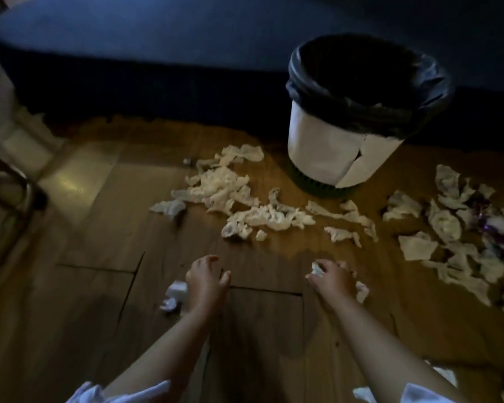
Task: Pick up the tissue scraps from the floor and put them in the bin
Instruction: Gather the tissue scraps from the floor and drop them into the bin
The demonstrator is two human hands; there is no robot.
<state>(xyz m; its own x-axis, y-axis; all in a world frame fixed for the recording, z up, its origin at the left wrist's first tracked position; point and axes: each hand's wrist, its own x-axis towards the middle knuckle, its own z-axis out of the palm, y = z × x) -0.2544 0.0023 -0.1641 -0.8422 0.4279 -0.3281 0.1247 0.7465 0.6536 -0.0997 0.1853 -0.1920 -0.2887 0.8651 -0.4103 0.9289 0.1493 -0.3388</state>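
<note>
Our right hand (333, 276) pinches a crumpled tissue wad (317, 270). Left hand (205, 274) hangs loosely curled, empty, w/ a scrap (176, 292) just beside it. Most tissue scraps (227, 190) lie on the wood floor (99, 228) btwn us & the bin (332, 149) (more off to the right). Light, soft, prob tear-prone, so we'd pinch mid-clump.

Bin (341, 146), black-lined, upright on wooden floor (114, 234). Tissue scraps (224, 184) scattered beside it. Right hand (333, 276) grips one scrap (317, 269); left hand (205, 276) loose, empty.
</note>
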